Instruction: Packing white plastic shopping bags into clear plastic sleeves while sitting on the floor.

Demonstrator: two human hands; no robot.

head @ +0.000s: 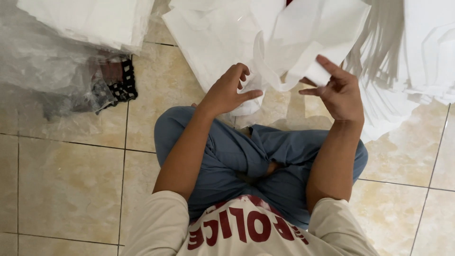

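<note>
I sit cross-legged on a tiled floor in blue trousers. A white fabric bag piece (303, 33) hangs in front of me above my knees. My left hand (227, 90) grips a bunched lower part of it, fingers curled around the cloth. On its right edge, my right hand (339, 92) pinches a folded strip between thumb and fingers. The fabric loops between both hands.
A stack of white fabric sheets (90, 21) lies at the far left on crumpled clear plastic (42, 76). More white sheets (208, 42) lie ahead, and a fanned pile of white strips (407, 57) at the right. A black-and-white patterned cloth (121, 83) pokes out from the plastic.
</note>
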